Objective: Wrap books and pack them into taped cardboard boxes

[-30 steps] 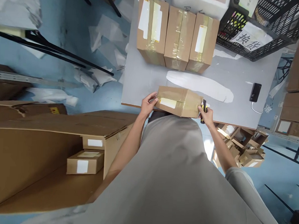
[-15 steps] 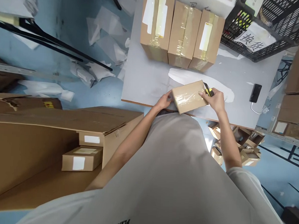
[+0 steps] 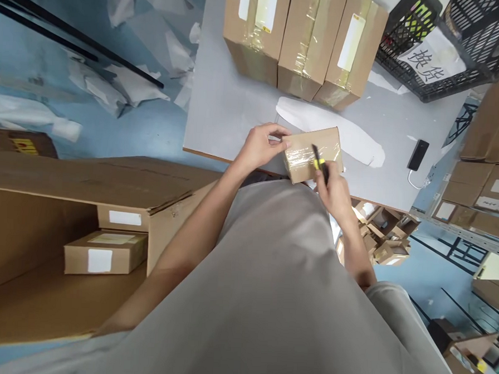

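Observation:
A small taped cardboard box [image 3: 299, 150] is at the near edge of the grey table [image 3: 232, 108], tilted slightly, with shiny clear tape across its top. My left hand [image 3: 262, 143] grips the box's left end, thumb and fingers at its upper left corner. In my right hand [image 3: 333, 191] is a black and yellow utility knife [image 3: 321, 164], its tip over the top of the box. Whether the blade touches the tape I cannot tell. Beyond the box lies a white oblong patch [image 3: 331, 130] on the tabletop.
Three taped cartons [image 3: 302, 50] stand at the back of the table, beside a black plastic crate [image 3: 431, 62] with a handwritten sign. A phone [image 3: 418, 155] on a cable lies at the right. To my left is a large open carton [image 3: 108, 174] holding smaller boxes.
My right hand has moved left and turned the utility knife so it lies over the box. My left hand has shifted up onto the box's corner. The view has moved slightly.

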A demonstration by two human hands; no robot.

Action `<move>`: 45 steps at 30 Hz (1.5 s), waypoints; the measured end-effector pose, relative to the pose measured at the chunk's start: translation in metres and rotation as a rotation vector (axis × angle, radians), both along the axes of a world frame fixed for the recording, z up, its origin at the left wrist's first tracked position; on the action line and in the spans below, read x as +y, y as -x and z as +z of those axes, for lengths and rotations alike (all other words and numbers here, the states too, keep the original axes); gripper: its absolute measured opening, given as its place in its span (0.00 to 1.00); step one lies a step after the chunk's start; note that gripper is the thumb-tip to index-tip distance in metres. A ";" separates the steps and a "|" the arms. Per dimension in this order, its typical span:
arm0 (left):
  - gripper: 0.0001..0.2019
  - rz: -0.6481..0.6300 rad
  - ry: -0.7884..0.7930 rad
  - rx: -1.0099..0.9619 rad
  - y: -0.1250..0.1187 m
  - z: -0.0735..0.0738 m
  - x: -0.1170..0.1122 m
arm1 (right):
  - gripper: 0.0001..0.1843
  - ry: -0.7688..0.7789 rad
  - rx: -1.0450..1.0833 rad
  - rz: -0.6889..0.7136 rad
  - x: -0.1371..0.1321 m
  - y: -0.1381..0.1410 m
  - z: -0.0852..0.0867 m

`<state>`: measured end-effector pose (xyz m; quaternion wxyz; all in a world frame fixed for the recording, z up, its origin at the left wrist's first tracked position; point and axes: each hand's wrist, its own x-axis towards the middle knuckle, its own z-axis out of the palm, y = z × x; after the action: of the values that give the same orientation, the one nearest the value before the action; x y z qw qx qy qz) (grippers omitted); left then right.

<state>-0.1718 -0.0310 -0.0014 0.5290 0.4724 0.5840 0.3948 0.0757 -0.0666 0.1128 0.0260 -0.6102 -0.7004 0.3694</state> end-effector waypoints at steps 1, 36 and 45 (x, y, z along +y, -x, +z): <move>0.16 -0.002 0.010 -0.001 0.001 0.000 0.001 | 0.22 0.023 0.012 0.048 -0.003 0.008 0.000; 0.12 -0.114 0.066 0.002 0.000 0.003 0.006 | 0.24 0.301 -0.593 -0.032 -0.043 0.106 0.042; 0.11 -0.087 0.049 -0.032 0.005 -0.003 -0.006 | 0.24 0.286 -0.577 0.002 -0.040 0.106 0.038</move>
<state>-0.1773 -0.0375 -0.0044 0.5666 0.4779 0.5637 0.3644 -0.0302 -0.1070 0.1507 -0.2601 -0.6866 -0.6204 0.2760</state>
